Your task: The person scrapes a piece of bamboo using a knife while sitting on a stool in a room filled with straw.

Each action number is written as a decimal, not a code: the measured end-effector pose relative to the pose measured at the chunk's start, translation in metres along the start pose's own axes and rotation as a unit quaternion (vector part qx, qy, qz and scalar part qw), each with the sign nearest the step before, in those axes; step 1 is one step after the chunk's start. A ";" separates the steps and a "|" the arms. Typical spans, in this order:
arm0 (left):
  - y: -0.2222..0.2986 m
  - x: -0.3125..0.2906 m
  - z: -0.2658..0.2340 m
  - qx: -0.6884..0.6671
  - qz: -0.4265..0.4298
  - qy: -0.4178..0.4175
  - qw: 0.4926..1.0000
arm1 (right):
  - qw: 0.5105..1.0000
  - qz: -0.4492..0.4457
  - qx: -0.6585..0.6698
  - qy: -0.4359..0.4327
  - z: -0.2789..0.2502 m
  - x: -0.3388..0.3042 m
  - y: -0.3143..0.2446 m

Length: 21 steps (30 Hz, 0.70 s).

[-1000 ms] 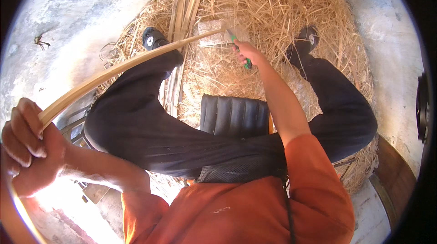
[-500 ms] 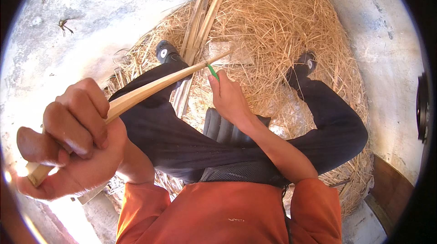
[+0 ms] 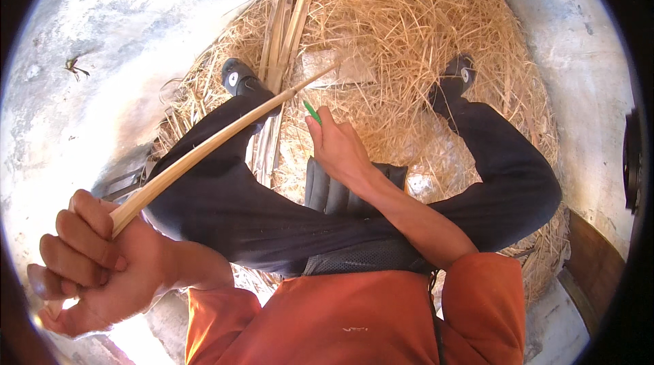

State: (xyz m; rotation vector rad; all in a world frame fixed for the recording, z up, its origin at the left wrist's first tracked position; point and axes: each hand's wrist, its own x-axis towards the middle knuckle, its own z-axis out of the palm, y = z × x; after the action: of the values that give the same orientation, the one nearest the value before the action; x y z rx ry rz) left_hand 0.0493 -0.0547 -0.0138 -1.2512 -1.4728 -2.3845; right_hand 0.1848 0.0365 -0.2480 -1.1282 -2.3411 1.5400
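Floor thick with straw (image 3: 409, 17) around pale block (image 3: 354, 74). Tapered wooden strip (image 3: 204, 143) slants from left hand (image 3: 112, 259) to thin tip, overlapping block in view; left fingers clenched round thick end, presumably bracing it. Right hand (image 3: 340, 150), nearer wearer than block, grasps green handle (image 3: 312, 113), apart from strip, likely for control. Slats (image 3: 286, 17) lie left of block, seemingly within reach.
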 end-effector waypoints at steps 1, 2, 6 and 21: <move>0.003 -0.001 0.000 0.007 0.002 -0.011 1.000 | 1.000 0.020 0.000 -0.012 -0.001 0.002 -0.002; 0.006 -0.003 -0.002 0.004 0.006 -0.024 1.000 | 0.999 0.027 -0.023 -0.002 0.003 0.011 0.012; 0.012 -0.005 -0.008 -0.051 0.003 -0.042 0.998 | 0.997 0.073 -0.019 0.007 0.007 0.040 0.064; 0.001 0.012 -0.001 0.024 -0.059 0.009 0.998 | 0.996 0.013 -0.072 0.044 0.019 0.040 0.024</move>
State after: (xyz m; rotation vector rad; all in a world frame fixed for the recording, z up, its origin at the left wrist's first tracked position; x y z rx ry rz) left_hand 0.0414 -0.0524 -0.0054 -1.1594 -1.6314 -2.4092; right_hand 0.1595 0.0523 -0.2886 -1.2338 -2.4198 1.3187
